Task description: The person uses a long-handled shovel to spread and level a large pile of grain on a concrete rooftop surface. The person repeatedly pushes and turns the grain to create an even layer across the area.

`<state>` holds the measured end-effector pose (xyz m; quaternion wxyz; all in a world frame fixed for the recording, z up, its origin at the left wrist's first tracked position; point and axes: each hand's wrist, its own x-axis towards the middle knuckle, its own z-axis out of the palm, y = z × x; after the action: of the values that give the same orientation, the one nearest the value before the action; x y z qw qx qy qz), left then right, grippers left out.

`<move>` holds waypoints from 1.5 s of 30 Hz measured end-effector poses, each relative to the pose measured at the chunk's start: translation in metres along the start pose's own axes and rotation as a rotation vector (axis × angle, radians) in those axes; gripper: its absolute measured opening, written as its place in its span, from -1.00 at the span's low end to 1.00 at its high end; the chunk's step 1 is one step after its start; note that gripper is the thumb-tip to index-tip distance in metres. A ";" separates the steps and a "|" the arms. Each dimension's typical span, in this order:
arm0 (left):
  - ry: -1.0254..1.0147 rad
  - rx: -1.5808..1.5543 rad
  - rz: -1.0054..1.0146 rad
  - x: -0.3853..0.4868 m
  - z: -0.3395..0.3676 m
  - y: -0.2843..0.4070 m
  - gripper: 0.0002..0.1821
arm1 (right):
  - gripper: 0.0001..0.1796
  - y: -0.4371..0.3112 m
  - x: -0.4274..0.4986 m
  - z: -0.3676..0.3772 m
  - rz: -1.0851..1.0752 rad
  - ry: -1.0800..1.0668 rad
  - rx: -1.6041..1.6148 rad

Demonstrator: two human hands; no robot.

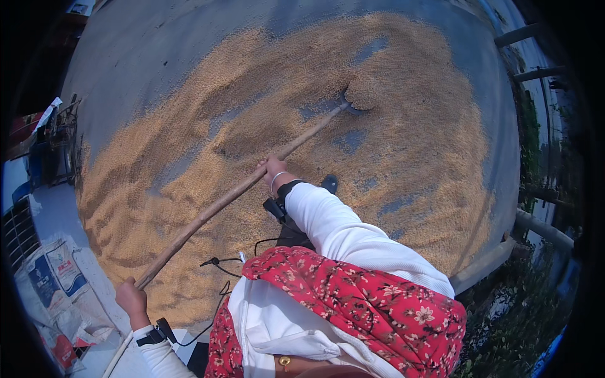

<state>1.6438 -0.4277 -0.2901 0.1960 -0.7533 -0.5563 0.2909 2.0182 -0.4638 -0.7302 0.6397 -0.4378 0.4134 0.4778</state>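
Note:
A long, slightly bent wooden handle (203, 217) runs from the lower left up to a dark tool head (352, 106) among the grain; the head is partly covered, so its exact kind cannot be told. My right hand (275, 171) is closed round the middle of the handle. Farther down, my left hand (131, 298) grips the same handle near its lower part. Yellow grain (189, 279), which looks like maize kernels, lies in a wide, ridged layer around the tool head and beneath the handle. Grey ground shows through it in patches.
Grey concrete (137, 71) borders the grain. Printed woven sacks (59, 283) lie at the lower left, near a dark metal grate (20, 231). Posts and a rail (484, 264) edge the right side, with green plants (501, 326) beyond. The toe of a dark shoe (330, 183) stands in the grain.

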 end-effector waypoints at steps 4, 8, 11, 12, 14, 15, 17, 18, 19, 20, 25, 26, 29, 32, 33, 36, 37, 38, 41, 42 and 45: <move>0.111 -0.148 0.128 0.033 -0.028 0.136 -0.90 | -0.83 -0.111 0.032 -0.027 -0.119 -0.001 0.019; 0.261 -0.331 0.335 0.064 -0.092 0.246 -0.88 | -0.80 -0.200 0.033 -0.035 -0.243 -0.021 0.140; 0.347 -0.435 0.483 0.069 -0.148 0.306 -0.84 | -0.82 -0.260 0.017 -0.039 -0.271 -0.124 0.232; 0.374 -0.471 0.541 0.066 -0.165 0.321 -0.83 | -0.83 -0.276 0.011 -0.040 -0.261 -0.148 0.268; 0.380 -0.504 0.608 0.064 -0.199 0.339 -0.80 | -0.85 -0.306 -0.002 -0.042 -0.244 -0.220 0.326; 0.358 -0.503 0.616 0.060 -0.213 0.341 -0.78 | -0.85 -0.313 -0.009 -0.042 -0.238 -0.265 0.346; 0.267 -0.539 0.657 0.051 -0.235 0.348 -0.73 | -0.85 -0.326 -0.022 -0.050 -0.208 -0.297 0.336; 0.201 -0.576 0.681 0.048 -0.244 0.348 -0.69 | -0.84 -0.330 -0.027 -0.054 -0.182 -0.290 0.302; 0.122 -0.607 0.691 0.044 -0.250 0.347 -0.65 | -0.82 -0.333 -0.031 -0.057 -0.152 -0.306 0.282; 0.084 -0.619 0.717 0.038 -0.255 0.347 -0.63 | -0.82 -0.336 -0.035 -0.062 -0.130 -0.293 0.257; -0.098 -0.637 0.705 0.014 -0.269 0.352 -0.56 | -0.79 -0.351 -0.047 -0.083 -0.054 -0.284 0.146; -0.077 -0.651 0.699 0.010 -0.272 0.353 -0.57 | -0.79 -0.355 -0.048 -0.083 -0.064 -0.300 0.126; -0.038 -0.701 0.670 0.004 -0.281 0.356 -0.59 | -0.77 -0.366 -0.051 -0.079 -0.068 -0.283 0.073; 0.024 -0.716 0.669 0.008 -0.291 0.358 -0.59 | -0.76 -0.375 -0.053 -0.067 -0.086 -0.241 0.055; 0.030 -0.716 0.673 0.013 -0.294 0.359 -0.60 | -0.76 -0.378 -0.053 -0.063 -0.084 -0.230 0.051; 0.061 -0.755 0.693 0.027 -0.305 0.359 -0.61 | -0.74 -0.385 -0.051 -0.050 -0.086 -0.226 0.051; 0.051 -0.774 0.688 0.032 -0.309 0.359 -0.62 | -0.73 -0.388 -0.049 -0.046 -0.081 -0.209 0.053; 0.061 -0.773 0.692 0.039 -0.313 0.360 -0.62 | -0.73 -0.391 -0.047 -0.041 -0.079 -0.238 0.059; 0.035 -0.805 0.675 0.064 -0.330 0.358 -0.63 | -0.71 -0.401 -0.038 -0.021 -0.047 -0.258 0.064; 0.035 -0.841 0.685 0.074 -0.336 0.358 -0.62 | -0.70 -0.405 -0.035 -0.014 -0.041 -0.262 0.065; -0.005 -0.841 0.670 0.108 -0.355 0.353 -0.61 | -0.70 -0.415 -0.028 0.011 -0.022 -0.292 0.081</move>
<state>2.1557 -0.4225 -0.2648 -0.2273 -0.9024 -0.3545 0.0914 2.4174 -0.5265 -0.6317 0.7154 -0.3420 0.3300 0.5122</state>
